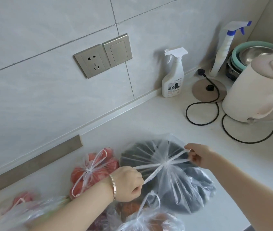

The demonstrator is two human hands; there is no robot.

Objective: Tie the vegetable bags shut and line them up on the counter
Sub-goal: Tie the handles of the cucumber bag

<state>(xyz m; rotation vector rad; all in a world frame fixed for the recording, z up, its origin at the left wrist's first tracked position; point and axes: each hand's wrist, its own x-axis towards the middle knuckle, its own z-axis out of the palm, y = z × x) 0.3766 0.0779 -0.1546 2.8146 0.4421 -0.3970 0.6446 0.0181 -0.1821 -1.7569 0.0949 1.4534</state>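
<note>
the dark bag (190, 194), clear plastic full of dark vegetables, sits on the pale counter (149, 117) and is the marker for everything here. its mouth is gathered into a knot (163, 164) at top centre, with two handle strips pulled taut to either side. the left hand (129, 184), at the dark bag's left edge, has its fingers curled into a fist round the left strip (150, 175); a metal bracelet (113, 185) circles that wrist. the right hand (199, 155), over the dark bag's upper right edge, pinches the right strip (177, 158) between thumb and curled fingers

just left of the dark bag lies the tomato bag (89, 170), red inside, its handles tied in a bow. in front of the dark bag, nearer the person and against it, is the orange-brown bag (149, 219), also tied. further left of the dark bag, partly under the left forearm, lies a blurred bag (24, 212) with some red showing

behind and right of the dark bag, well apart, a cream kettle (256, 90) stands beside its round base (204, 87), whose black cord (186, 112) loops over the counter. behind the dark bag, at the wall, stands a white spray bottle (173, 74); a blue-trigger spray bottle (224, 47) and stacked bowls (252, 52) sit further right in the corner. on the wall up and left of the dark bag are a socket (91, 62) and a switch (118, 50)
</note>
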